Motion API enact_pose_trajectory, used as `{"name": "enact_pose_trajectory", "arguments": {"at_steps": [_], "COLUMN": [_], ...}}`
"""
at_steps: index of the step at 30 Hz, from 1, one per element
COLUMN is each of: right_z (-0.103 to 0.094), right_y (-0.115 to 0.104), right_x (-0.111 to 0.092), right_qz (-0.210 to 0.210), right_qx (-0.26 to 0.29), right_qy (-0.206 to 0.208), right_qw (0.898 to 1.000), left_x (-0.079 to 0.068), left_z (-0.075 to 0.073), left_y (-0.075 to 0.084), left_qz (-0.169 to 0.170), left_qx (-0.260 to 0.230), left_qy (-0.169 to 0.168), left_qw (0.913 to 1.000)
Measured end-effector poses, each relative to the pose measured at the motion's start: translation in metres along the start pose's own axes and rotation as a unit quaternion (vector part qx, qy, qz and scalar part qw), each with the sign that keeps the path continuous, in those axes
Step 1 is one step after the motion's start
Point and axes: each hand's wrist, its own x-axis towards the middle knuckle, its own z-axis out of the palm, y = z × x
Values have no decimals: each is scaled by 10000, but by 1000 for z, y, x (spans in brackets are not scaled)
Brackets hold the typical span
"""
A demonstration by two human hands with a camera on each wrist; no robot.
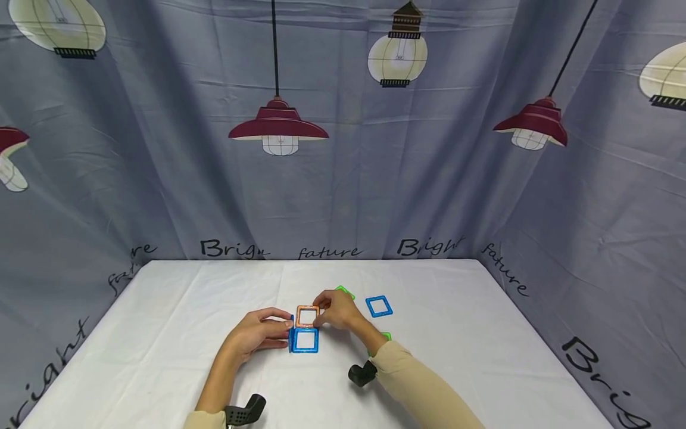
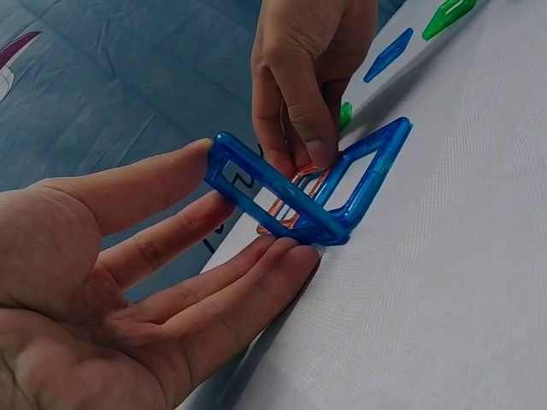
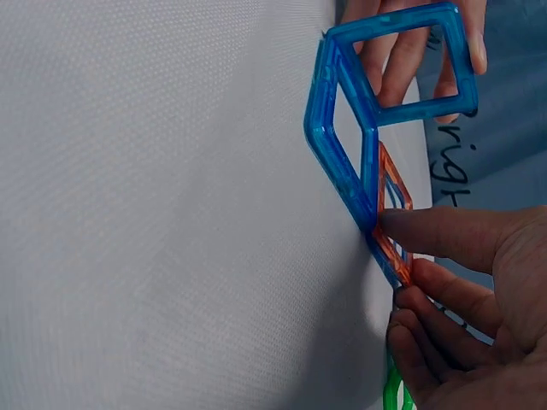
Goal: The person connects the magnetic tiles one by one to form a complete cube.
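Three square magnetic tiles stand together between the hands. In the left wrist view my left hand (image 2: 128,290) holds an upright blue magnetic tile (image 2: 278,182) by its edges, fingertips at its upper corner and along its bottom. At the foot of that tile lies a second blue magnetic tile (image 1: 305,351), flat on the table. Behind the flat one is an orange magnetic tile (image 1: 308,307). My right hand (image 1: 336,310) pinches the orange tile's right side between thumb and fingers, as the right wrist view shows; its lower part overlaps the blue tile there.
A loose blue tile (image 1: 383,314) lies right of the right hand on the white-covered table (image 1: 455,357). One green tile (image 1: 345,291) shows behind that hand, and another green tile (image 1: 387,336) is partly hidden by the right forearm. A grey patterned curtain (image 1: 343,196) hangs around the table.
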Motion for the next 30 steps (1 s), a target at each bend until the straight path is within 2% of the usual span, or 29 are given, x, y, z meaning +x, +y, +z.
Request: {"name": "enact_pose_trajectory", "arguments": {"at_steps": [8,18,23,30], "right_z": [3,2,1,-5], "right_y": [-3,-5,-4,-7], "right_x": [-4,-4,-6,-8], "right_qz": [-31,80,50,17], "right_qx": [-99,70,116,416], "right_qy": [90,278,282,392], "right_qw": [9999,9996,9995,9984], "left_x": [-2,1,1,-1], "left_z": [0,1,2,2], "left_y": [-2,4,4,3], "left_qz": [41,39,12,-46], "left_qx": [-25,-39,-29,-7], "left_qy": [-72,-84,12,69], "left_qw": [10000,9999,10000,10000]}}
